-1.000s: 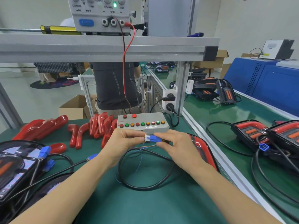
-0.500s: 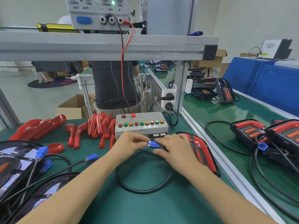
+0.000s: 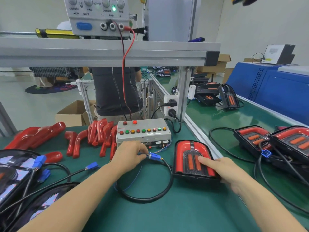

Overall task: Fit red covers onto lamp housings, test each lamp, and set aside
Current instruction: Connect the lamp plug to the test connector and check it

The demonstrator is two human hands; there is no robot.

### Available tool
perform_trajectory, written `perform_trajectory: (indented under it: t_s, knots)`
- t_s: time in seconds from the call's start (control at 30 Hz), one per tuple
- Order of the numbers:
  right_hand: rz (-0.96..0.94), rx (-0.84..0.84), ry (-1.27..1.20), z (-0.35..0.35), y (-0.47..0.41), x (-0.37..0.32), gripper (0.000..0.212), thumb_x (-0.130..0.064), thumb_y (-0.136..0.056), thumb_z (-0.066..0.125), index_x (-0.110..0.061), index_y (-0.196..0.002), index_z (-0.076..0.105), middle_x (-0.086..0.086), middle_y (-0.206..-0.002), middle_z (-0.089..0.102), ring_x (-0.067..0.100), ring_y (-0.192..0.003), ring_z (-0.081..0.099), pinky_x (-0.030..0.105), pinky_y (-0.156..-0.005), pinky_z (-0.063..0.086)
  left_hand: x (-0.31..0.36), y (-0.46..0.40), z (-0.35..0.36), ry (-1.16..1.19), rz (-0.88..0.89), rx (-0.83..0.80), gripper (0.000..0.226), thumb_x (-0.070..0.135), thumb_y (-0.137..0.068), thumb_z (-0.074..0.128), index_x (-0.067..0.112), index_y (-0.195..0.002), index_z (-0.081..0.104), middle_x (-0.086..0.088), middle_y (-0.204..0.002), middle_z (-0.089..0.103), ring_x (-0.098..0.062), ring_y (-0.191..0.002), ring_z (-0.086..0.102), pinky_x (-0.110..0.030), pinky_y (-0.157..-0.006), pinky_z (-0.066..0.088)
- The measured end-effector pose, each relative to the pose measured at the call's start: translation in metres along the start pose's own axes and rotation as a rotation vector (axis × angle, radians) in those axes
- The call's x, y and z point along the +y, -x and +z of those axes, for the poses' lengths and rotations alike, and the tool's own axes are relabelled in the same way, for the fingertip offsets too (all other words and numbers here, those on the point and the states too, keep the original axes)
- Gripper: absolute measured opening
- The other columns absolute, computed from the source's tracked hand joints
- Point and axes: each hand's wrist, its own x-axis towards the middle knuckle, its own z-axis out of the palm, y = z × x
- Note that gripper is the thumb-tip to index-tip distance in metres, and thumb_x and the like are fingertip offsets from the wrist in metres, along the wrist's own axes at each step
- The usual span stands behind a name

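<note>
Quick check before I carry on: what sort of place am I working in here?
Most likely a vehicle lamp assembly and test line in a factory. Signs: loose red covers piled on the green bench mat, a button test box cabled to the lamp, and a bench power supply overhead.

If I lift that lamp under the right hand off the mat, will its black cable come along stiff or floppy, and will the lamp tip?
The black cable lies in a loose loop, so it probably trails limply and drags. The lamp sits flat and wide, so tipping looks unlikely. Its far end is plugged at the blue connector pinched by the left hand, so it may tug; the right hand rests on the lamp.
</note>
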Motion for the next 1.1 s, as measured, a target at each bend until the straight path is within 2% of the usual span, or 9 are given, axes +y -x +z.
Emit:
perform_trajectory:
  t_s: [0.13,0.2,0.3,0.4,0.53,0.63,0.8,1.03,1.1]
  knots:
    - [0.014,-0.109,-0.422,0.011,-0.004,-0.002,0.039,-0.030,-0.076,0.076,-0.004,-0.104,0.070,0.015,-0.088,0.076,0.025,-0.071,0.072,0.034,-0.074,0.054,0.000,-0.002,0.005,0.026,-0.049,0.110,0.016,0.027,-0.084,0.067,0.024,-0.099,0.072,0.006,-0.096,0.071,-0.015,-0.090,0.062,-0.024,-0.071,0.040]
    - [0.003,-0.148,-0.608,0.021,-0.004,-0.003,0.042,-0.031,-0.070,0.074,-0.005,-0.102,0.069,0.016,-0.091,0.076,0.024,-0.069,0.073,0.035,-0.070,0.055,0.000,-0.002,0.006,0.034,-0.057,0.150,0.015,0.026,-0.083,0.068,0.022,-0.097,0.071,0.005,-0.094,0.071,-0.016,-0.089,0.062,-0.026,-0.073,0.042]
    - [-0.028,-0.171,-0.734,0.034,-0.005,0.000,0.041,-0.036,-0.071,0.070,-0.006,-0.099,0.070,0.015,-0.091,0.076,0.021,-0.067,0.073,0.030,-0.059,0.057,-0.002,-0.002,0.004,0.057,-0.042,0.119,0.012,0.028,-0.084,0.067,0.022,-0.093,0.071,0.007,-0.092,0.069,-0.014,-0.086,0.060,-0.026,-0.073,0.042]
    - [-0.075,-0.154,-0.695,0.037,-0.008,0.003,0.047,-0.047,-0.078,0.061,-0.009,-0.104,0.070,0.014,-0.096,0.076,0.022,-0.075,0.074,0.033,-0.065,0.055,-0.006,-0.004,-0.003,0.091,-0.036,0.106,0.014,0.024,-0.090,0.061,0.021,-0.095,0.074,0.005,-0.094,0.067,-0.018,-0.093,0.057,-0.033,-0.085,0.042]
    - [-0.111,-0.168,-0.650,0.039,-0.014,0.007,0.055,-0.058,-0.086,0.045,-0.015,-0.112,0.069,0.011,-0.103,0.075,0.025,-0.091,0.074,0.036,-0.074,0.052,-0.019,-0.004,-0.013,-0.029,-0.122,0.277,0.031,0.011,-0.093,0.051,0.022,-0.117,0.068,0.004,-0.116,0.061,-0.022,-0.110,0.046,-0.034,-0.088,0.029]
    - [-0.128,-0.168,-0.660,0.042,-0.017,0.008,0.058,-0.060,-0.081,0.047,-0.018,-0.114,0.069,0.009,-0.105,0.075,0.024,-0.094,0.073,0.036,-0.077,0.052,-0.029,0.002,-0.014,-0.187,-0.264,0.284,0.052,0.004,-0.085,0.050,0.020,-0.134,0.053,-0.001,-0.131,0.048,-0.026,-0.117,0.039,-0.036,-0.091,0.028]
    - [-0.147,-0.195,-0.641,0.043,-0.017,0.008,0.061,-0.061,-0.077,0.049,-0.018,-0.114,0.069,0.009,-0.105,0.075,0.024,-0.095,0.073,0.032,-0.070,0.056,-0.032,0.005,-0.005,-0.295,-0.399,0.191,0.073,0.009,-0.080,0.052,0.018,-0.148,0.026,-0.004,-0.140,0.033,-0.026,-0.121,0.032,-0.037,-0.096,0.029]
    - [-0.142,-0.229,-0.619,0.047,-0.017,0.007,0.061,-0.060,-0.079,0.046,-0.015,-0.113,0.069,0.012,-0.104,0.075,0.025,-0.094,0.073,0.030,-0.067,0.057,-0.035,-0.005,-0.004,-0.377,-0.408,0.088,0.068,0.018,-0.083,0.053,0.019,-0.146,0.028,-0.003,-0.139,0.035,-0.025,-0.124,0.034,-0.038,-0.100,0.028]
    - [-0.122,-0.222,-0.629,0.047,-0.018,0.008,0.065,-0.062,-0.078,0.045,-0.014,-0.114,0.069,0.014,-0.106,0.074,0.028,-0.096,0.072,0.038,-0.079,0.058,-0.037,-0.007,-0.005,-0.402,-0.398,0.084,0.066,0.020,-0.084,0.054,0.021,-0.146,0.030,-0.003,-0.139,0.037,-0.024,-0.124,0.035,-0.039,-0.101,0.028]
